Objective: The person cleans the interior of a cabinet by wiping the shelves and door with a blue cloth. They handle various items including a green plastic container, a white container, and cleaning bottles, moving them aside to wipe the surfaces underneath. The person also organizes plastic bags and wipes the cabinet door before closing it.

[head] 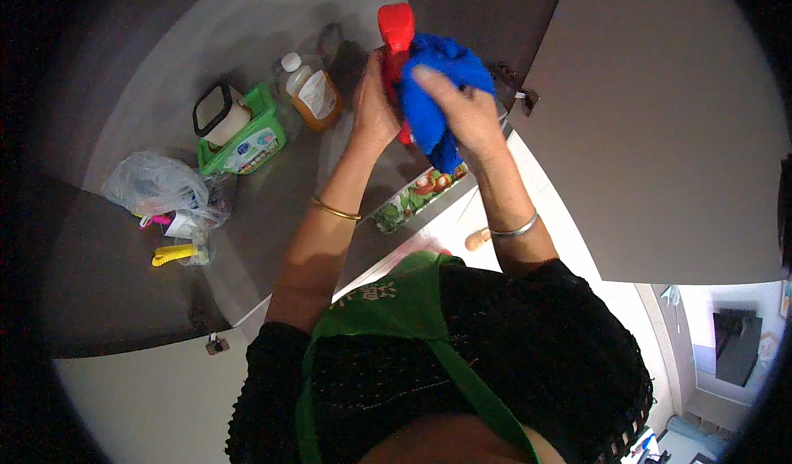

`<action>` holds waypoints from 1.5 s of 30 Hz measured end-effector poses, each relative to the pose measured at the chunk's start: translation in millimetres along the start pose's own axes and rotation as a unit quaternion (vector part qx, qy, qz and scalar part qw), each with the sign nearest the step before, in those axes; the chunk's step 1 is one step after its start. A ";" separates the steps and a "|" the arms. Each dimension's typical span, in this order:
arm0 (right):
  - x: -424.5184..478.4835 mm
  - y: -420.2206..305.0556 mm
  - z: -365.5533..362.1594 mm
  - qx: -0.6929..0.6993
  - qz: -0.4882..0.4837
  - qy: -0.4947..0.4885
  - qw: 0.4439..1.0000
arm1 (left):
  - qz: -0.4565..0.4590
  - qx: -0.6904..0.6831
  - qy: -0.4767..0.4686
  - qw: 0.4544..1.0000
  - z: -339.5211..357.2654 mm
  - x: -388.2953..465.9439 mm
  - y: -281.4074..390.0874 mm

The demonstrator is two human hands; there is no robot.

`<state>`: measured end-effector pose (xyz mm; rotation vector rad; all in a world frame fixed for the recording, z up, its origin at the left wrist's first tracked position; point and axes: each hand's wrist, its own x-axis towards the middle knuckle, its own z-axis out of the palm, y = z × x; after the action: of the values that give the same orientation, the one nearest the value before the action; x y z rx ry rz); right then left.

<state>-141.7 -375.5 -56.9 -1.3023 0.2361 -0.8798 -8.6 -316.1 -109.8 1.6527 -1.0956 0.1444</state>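
Observation:
My left hand point(374, 105) grips a red plastic container or bottle point(396, 28), whose upper end points away from me; its exact kind is hard to tell. A crumpled blue cloth point(427, 108) is bunched in my right hand point(467, 111), pressed against the red thing's side. Left of my left hand stands a clear bottle of amber liquid point(314, 96) with a white cap. Beyond it sits a green plastic tub point(263, 145) bearing a label, with a black-rimmed white container point(226, 114) in it.
A clear plastic bag point(154, 182) of small items lies at the left, beside a yellow-handled tool point(175, 254). Below my hands is a strip with a vegetable picture point(421, 198). Open cabinet doors point(668, 124) with hinges point(526, 101) flank the cabinet interior.

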 end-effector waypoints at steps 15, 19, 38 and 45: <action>29.8 -2.0 11.6 -0.263 -0.148 0.022 0.953 | 0.014 0.001 0.046 0.999 8.3 -0.9 1.2; 35.4 5.8 4.2 -0.112 -0.027 -0.003 0.993 | 0.021 0.012 0.037 0.999 1.2 -0.6 12.4; 33.0 5.2 19.6 -0.304 -0.289 0.025 0.907 | 0.012 0.017 0.028 0.999 5.3 1.5 -9.6; 37.3 21.0 1.7 -0.159 -0.217 -0.026 0.963 | -0.027 -0.031 0.050 0.998 3.8 0.0 2.3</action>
<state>-106.9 -399.5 -63.7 -1.7113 0.0484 -1.2101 -11.8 -319.2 -109.7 1.6013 -0.9706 0.1550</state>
